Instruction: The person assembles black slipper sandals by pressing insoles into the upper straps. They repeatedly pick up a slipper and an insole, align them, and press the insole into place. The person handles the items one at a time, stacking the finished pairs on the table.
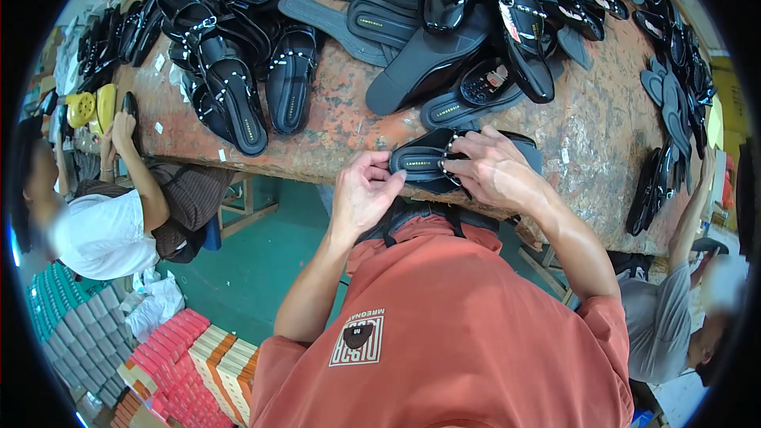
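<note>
A black shoe (416,155) with a dark insole and a studded strap lies sideways at the table's near edge, its heel end to the left. My left hand (363,190) pinches the heel end between thumb and fingers. Over the front half, my right hand (498,171) is closed with its fingertips at the studded strap. The toe part is mostly hidden beneath that hand. Just beyond lies a loose dark insole (445,113), partly under other shoes.
Black studded shoes (226,83) are heaped on the worn wooden table (341,115), with loose grey insoles (333,24) among them. More shoes (674,79) hang over the right side. One person (111,226) works at left, another (666,317) at right. Stacked coloured boxes (178,357) stand on the floor.
</note>
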A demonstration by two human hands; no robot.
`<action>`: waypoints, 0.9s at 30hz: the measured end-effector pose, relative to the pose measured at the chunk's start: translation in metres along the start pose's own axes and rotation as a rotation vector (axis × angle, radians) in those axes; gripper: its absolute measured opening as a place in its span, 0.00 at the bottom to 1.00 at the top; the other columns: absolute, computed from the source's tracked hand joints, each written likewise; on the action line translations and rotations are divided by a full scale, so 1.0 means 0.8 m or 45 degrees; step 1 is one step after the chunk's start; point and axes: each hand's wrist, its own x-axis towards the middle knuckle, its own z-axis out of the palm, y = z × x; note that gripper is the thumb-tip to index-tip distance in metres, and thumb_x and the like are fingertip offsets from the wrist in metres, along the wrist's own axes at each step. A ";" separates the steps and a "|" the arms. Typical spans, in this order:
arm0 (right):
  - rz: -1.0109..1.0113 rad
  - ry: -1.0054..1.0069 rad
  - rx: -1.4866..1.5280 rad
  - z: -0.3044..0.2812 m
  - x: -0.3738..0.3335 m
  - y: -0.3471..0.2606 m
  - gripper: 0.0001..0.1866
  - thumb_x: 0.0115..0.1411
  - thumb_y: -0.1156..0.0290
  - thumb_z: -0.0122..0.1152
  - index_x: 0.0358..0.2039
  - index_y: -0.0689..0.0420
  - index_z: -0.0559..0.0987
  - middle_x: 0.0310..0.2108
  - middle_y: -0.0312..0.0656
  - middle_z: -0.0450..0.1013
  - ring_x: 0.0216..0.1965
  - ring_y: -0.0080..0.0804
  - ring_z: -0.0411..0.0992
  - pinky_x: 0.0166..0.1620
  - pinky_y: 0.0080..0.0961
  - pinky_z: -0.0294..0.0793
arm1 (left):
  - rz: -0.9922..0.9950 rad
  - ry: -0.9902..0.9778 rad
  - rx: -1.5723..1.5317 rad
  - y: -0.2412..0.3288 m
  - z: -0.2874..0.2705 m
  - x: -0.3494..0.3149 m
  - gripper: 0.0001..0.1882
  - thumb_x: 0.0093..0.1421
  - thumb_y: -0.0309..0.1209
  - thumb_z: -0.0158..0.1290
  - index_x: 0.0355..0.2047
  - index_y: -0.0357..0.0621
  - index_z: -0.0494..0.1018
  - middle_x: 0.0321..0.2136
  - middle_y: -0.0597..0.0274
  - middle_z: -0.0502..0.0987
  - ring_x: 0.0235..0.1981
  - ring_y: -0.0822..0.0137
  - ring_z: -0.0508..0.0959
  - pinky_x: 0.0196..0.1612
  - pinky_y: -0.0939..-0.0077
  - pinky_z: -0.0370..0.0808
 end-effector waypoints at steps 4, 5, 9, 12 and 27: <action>0.049 -0.032 -0.137 -0.018 -0.005 -0.016 0.19 0.53 0.67 0.75 0.48 0.53 0.89 0.47 0.43 0.79 0.53 0.37 0.76 0.58 0.39 0.70 | 0.095 -0.036 0.451 0.026 0.001 0.030 0.24 0.56 0.37 0.77 0.47 0.36 0.82 0.28 0.63 0.79 0.23 0.75 0.73 0.28 0.72 0.73; 0.148 0.116 -0.148 -0.028 -0.013 -0.018 0.21 0.54 0.67 0.76 0.50 0.54 0.88 0.47 0.44 0.80 0.50 0.38 0.77 0.55 0.39 0.72 | 0.105 -0.048 0.531 0.026 0.002 0.034 0.23 0.55 0.38 0.77 0.45 0.37 0.82 0.28 0.62 0.78 0.22 0.73 0.72 0.27 0.70 0.72; 1.263 0.459 0.965 -0.055 -0.087 0.005 0.22 0.62 0.68 0.78 0.54 0.61 0.85 0.40 0.43 0.87 0.28 0.25 0.84 0.21 0.19 0.70 | 0.289 0.052 0.423 0.005 0.004 0.034 0.22 0.52 0.39 0.78 0.40 0.40 0.83 0.21 0.62 0.73 0.22 0.66 0.73 0.29 0.64 0.72; 1.325 0.486 1.772 -0.031 -0.098 -0.006 0.20 0.63 0.68 0.77 0.53 0.61 0.85 0.35 0.37 0.85 0.30 0.21 0.85 0.22 0.16 0.70 | 0.247 -0.018 0.457 0.013 0.002 0.037 0.23 0.51 0.38 0.78 0.39 0.38 0.80 0.22 0.61 0.73 0.23 0.65 0.73 0.30 0.64 0.72; 0.933 0.168 -0.125 0.031 -0.027 -0.046 0.18 0.55 0.71 0.70 0.45 0.56 0.75 0.34 0.49 0.83 0.34 0.59 0.83 0.37 0.53 0.81 | 1.111 -0.837 1.006 0.054 0.020 0.049 0.40 0.51 0.39 0.71 0.65 0.45 0.76 0.64 0.62 0.76 0.57 0.56 0.72 0.62 0.58 0.74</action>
